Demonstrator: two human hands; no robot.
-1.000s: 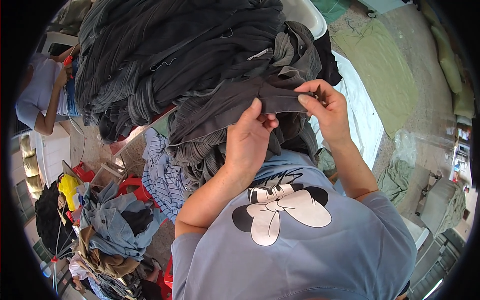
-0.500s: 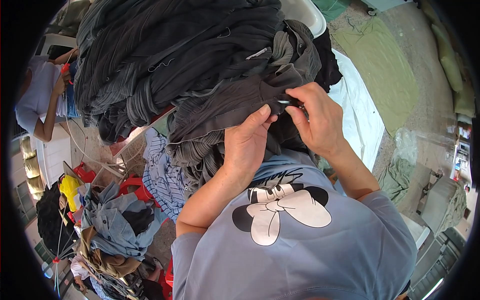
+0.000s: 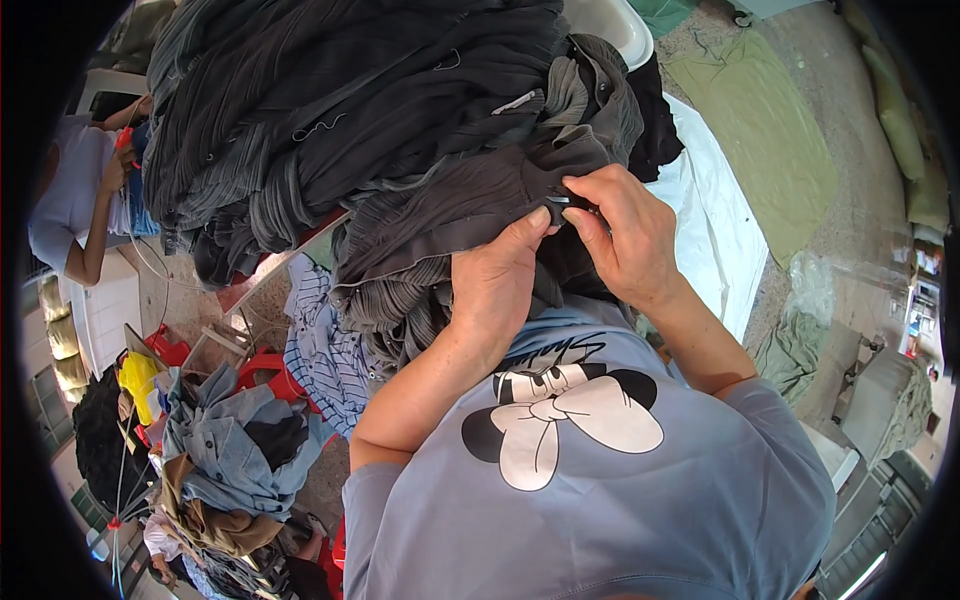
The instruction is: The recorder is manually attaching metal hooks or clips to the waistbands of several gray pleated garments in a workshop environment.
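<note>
A dark grey crinkled garment [image 3: 440, 215] is spread in front of me, draped from a large heap of similar cloth. My left hand [image 3: 498, 275] pinches its edge between thumb and fingers. Close to the right of that thumb, my right hand [image 3: 627, 235] grips small thread snips [image 3: 559, 199], with a bright metal blade resting at the cloth. Most of the snips' body is hidden by my fingers, and whether the blades are closed is not visible.
The dark garment heap [image 3: 350, 110] fills the table ahead. A white tub [image 3: 625, 35] stands behind it. Blue striped cloth [image 3: 325, 345] hangs at left, above piled denim clothes [image 3: 230, 430]. Another person [image 3: 85, 200] works at far left with red-handled scissors [image 3: 125, 137]. Green sheeting [image 3: 765, 140] covers floor at right.
The snips and my right hand have shifted slightly left, toward my left thumb. My left hand keeps its pinch on the garment. The other person's hand has moved a little.
</note>
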